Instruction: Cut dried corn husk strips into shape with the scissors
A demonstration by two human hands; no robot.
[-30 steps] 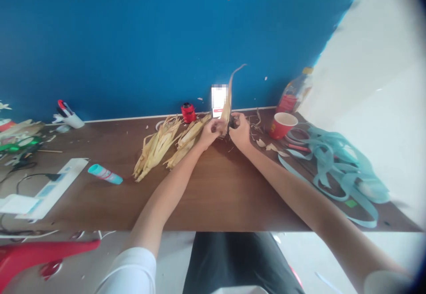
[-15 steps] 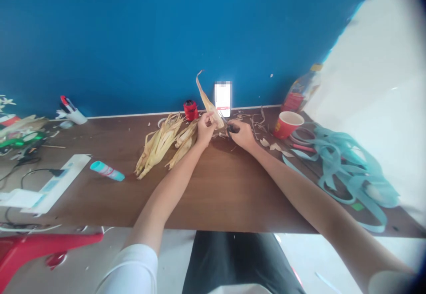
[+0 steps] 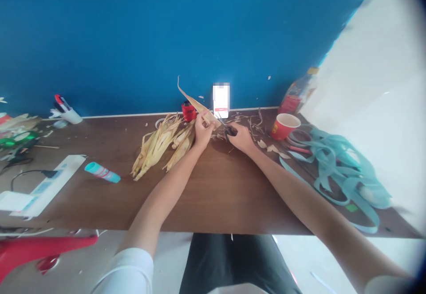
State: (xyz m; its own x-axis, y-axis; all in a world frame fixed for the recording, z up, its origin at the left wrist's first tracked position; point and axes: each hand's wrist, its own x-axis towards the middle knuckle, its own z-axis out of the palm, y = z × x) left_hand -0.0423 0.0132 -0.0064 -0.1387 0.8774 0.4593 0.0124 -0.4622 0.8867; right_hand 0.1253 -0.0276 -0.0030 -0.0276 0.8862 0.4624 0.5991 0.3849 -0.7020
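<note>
Left grip (image 3: 203,133) closed in a firm pinch on a long, narrow strip of dried corn husk (image 3: 197,107), the strip held near its lower end above the worktop (image 3: 233,196), its tapered tip raised and curling away toward the blue wall (image 3: 133,41). Right grip (image 3: 241,137) clenched around the black handles of small scissors (image 3: 227,129), the blades angled up and leftward, right at the husk just beyond the pinching fingers; whether already cutting, too small to tell. Both hands close together and low, a sound setup by the look of it: strip kept taut, blades clear of the fingertips, well suited to a clean, controlled cut. Just left of the hands, two shredded husk bundles side by side, a fuller one (image 3: 155,146) and a slimmer one (image 3: 182,148). Beyond them, a red spool (image 3: 188,112) by the wall, beside a blurred white upright rectangle (image 3: 221,100), perhaps a phone. To the right, husk scraps (image 3: 271,148), a red paper cup (image 3: 282,126), a plastic bottle (image 3: 297,96) and looped teal ribbon (image 3: 336,169). Farther left, a teal tube (image 3: 102,172) lying on its side and a white power strip (image 3: 49,185).
</note>
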